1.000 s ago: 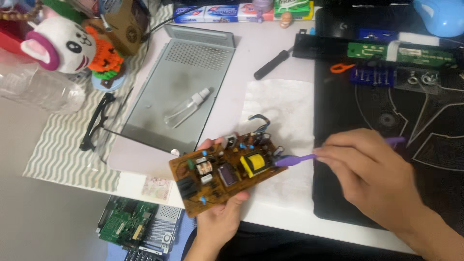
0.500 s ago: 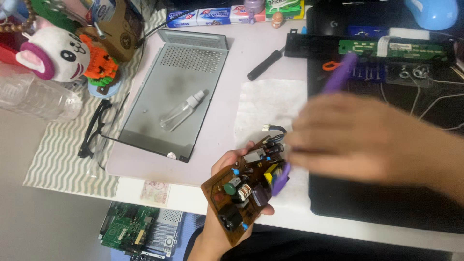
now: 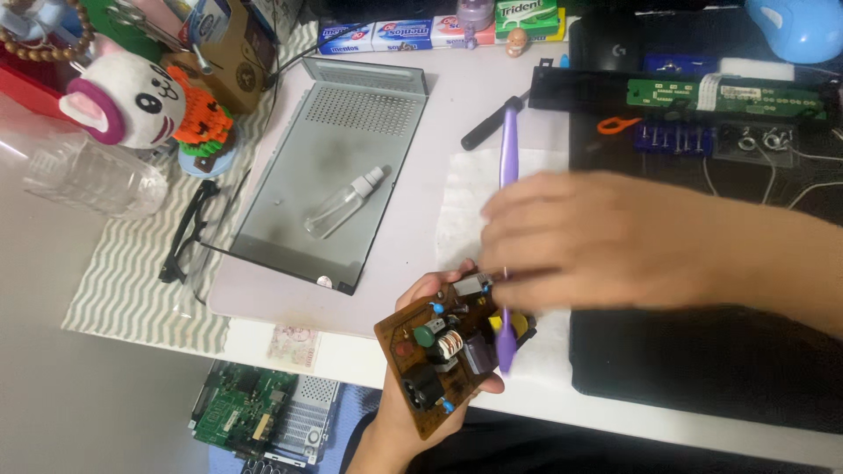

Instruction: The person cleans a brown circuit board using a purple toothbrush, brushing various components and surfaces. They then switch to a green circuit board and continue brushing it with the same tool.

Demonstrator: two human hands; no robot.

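Cluttered bench (image 3: 413, 175) | brown circuit board (image 3: 443, 351) is gripped by left hand (image 3: 413, 386) | purple brush (image 3: 507, 237) is pinched in right hand (image 3: 597, 241), bristles laid on board | brushing judged underway, unfinished

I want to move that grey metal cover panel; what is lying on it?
A small clear spray bottle lies on its side on the grey metal panel, near the middle. Anything beneath the panel is hidden, apart from the pale mat showing around its edges.

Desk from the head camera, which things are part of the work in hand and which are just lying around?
In use:
left hand holding brown circuit board
right hand holding purple toothbrush

Lying about:
metal cover
spray bottle
eyeglasses
plush toy
green circuit board
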